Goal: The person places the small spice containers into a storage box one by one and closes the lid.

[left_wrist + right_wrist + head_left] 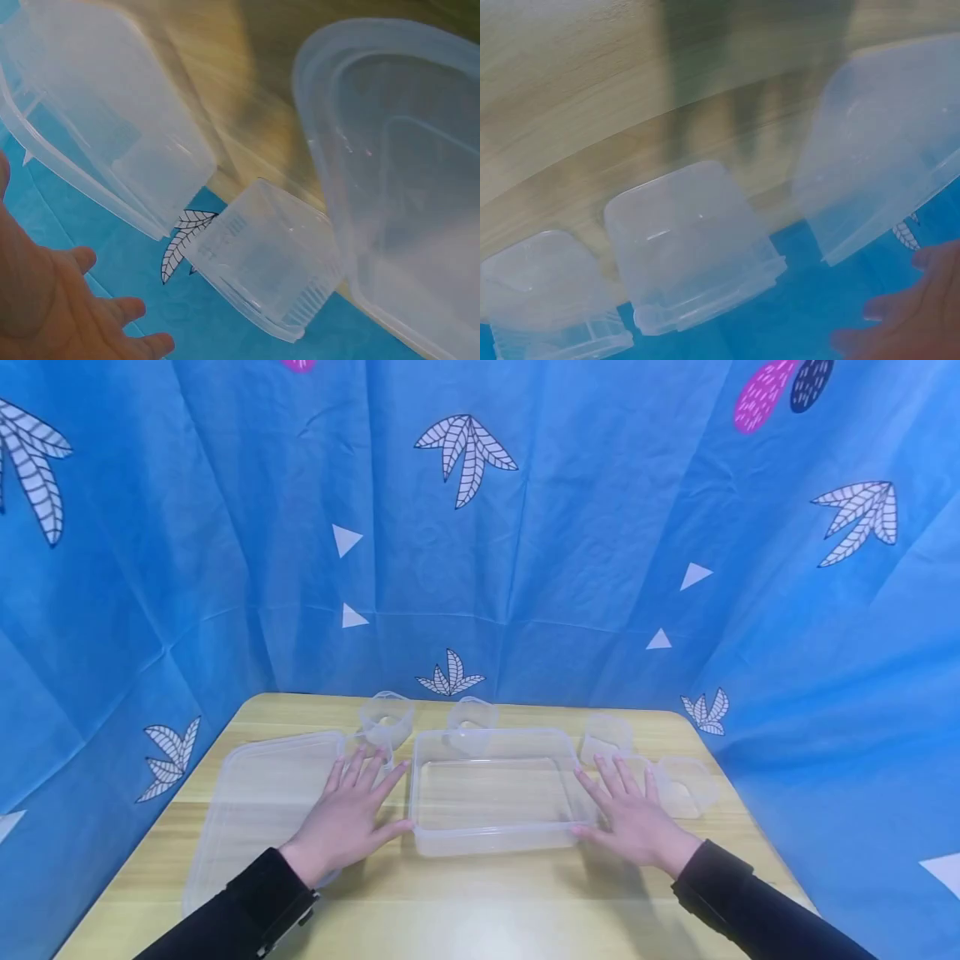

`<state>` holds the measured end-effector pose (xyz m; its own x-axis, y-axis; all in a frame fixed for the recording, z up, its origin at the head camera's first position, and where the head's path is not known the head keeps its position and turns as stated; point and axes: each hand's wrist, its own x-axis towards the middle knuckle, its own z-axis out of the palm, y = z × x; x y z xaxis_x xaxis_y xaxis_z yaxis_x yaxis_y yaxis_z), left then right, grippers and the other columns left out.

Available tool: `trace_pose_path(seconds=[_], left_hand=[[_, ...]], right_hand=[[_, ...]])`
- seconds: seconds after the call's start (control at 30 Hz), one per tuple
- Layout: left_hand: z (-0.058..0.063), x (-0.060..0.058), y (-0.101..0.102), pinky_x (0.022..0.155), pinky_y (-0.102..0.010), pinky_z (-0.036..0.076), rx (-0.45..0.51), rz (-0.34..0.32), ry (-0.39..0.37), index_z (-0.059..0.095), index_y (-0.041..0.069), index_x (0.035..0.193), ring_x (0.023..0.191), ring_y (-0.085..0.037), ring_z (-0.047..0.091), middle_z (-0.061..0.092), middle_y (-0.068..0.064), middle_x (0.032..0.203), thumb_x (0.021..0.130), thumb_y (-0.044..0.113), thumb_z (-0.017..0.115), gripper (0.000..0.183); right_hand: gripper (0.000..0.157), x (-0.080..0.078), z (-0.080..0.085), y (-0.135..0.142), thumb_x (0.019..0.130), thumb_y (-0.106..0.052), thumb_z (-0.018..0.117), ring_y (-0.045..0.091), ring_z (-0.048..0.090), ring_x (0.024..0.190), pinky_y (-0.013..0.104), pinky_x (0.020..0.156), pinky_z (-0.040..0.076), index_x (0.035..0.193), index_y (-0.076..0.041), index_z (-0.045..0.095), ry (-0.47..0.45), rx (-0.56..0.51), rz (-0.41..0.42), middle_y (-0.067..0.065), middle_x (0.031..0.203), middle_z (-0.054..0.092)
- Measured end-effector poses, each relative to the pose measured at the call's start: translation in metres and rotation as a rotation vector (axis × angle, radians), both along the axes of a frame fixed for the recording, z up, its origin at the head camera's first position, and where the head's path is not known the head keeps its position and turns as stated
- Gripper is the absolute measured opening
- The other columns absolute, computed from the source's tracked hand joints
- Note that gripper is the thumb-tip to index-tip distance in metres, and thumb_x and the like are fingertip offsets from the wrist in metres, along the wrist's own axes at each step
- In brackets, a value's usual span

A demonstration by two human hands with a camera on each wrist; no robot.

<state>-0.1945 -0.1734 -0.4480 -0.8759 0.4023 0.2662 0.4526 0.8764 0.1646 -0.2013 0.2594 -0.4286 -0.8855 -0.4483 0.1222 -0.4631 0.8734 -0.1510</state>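
Observation:
A large clear plastic container (495, 842), open at the top, stands mid-table. My left hand (348, 818) is spread at its left side, thumb at the near left corner. On the other side my right hand (633, 818) is spread too, its fingertips close to the container's right wall. Neither hand grips anything. Past the left fingertips is a small clear tub (270, 255), partly hidden by that hand in the head view. Two small tubs, one of them this tub (690, 240), show near the right hand (915, 315) in the right wrist view.
A large translucent flat lid-like piece (262, 802) lies on the left, partly under my left forearm in view. More small clear tubs stand along the back, one (387, 714) at left and another (606, 739) at right. Blue patterned cloth (480, 568) hangs behind the wooden table (480, 910).

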Motion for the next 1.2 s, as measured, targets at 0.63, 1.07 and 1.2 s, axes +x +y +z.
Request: trace_pose_path(seconds=[0.63,1.07,1.2], left_hand=[[-0.009,-0.004,0.018,0.118,-0.065,0.007,-0.015,-0.059,0.018,0.036,0.016,0.156,0.147,-0.048,0.014,0.025,-0.024,0.160,0.094,0.068,0.048,0.082],[-0.011,-0.002,0.032,0.118,-0.064,0.008,-0.012,-0.081,-0.012,0.040,0.015,0.154,0.146,-0.049,0.018,0.025,-0.022,0.160,0.093,0.059,0.059,0.078],[-0.010,-0.002,0.037,0.119,-0.064,0.006,-0.025,-0.087,-0.021,0.040,0.015,0.154,0.147,-0.048,0.017,0.022,-0.021,0.161,0.094,0.058,0.059,0.077]], right_hand=[[0.080,-0.004,-0.014,-0.014,0.095,-0.057,0.058,0.046,0.008,0.149,0.075,0.111,0.002,0.158,-0.015,0.031,-0.015,0.030,0.008,0.021,0.163,0.014],[0.078,-0.003,-0.019,-0.019,0.095,-0.054,0.059,0.050,0.013,0.147,0.076,0.110,0.009,0.156,-0.011,0.035,0.003,-0.009,0.046,0.025,0.161,0.018],[0.079,-0.003,-0.019,-0.021,0.095,-0.053,0.059,0.048,0.012,0.147,0.073,0.112,0.010,0.157,-0.013,0.031,-0.008,-0.016,0.054,0.024,0.162,0.015]])
